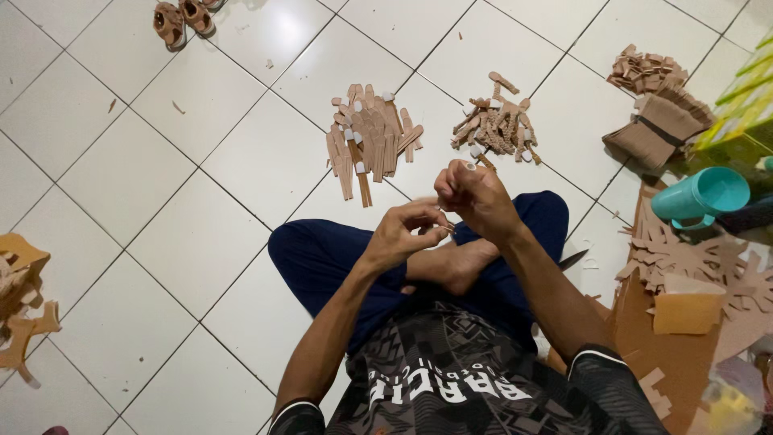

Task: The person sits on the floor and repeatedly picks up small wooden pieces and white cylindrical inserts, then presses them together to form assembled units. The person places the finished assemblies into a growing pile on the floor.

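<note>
Both hands raised over crossed legs, pinching one small tan strip piece (448, 229) between them. Left hand (403, 234) fingertips closed on its end, right hand (475, 196) fisted around the other; piece mostly hidden. On the floor (161, 177) ahead: pile of long tan strips (370, 137), smaller pile (495, 121). Teal cup (702, 196) at right.

1. Floor: large white glazed tiles (121, 185) with dark grout lines running diagonally.
2. Light: bright overhead glare reflected on the far tiles (282, 32).
3. Small scraps lie scattered on the far left tiles.
4. No walls, windows or furniture in view.
</note>
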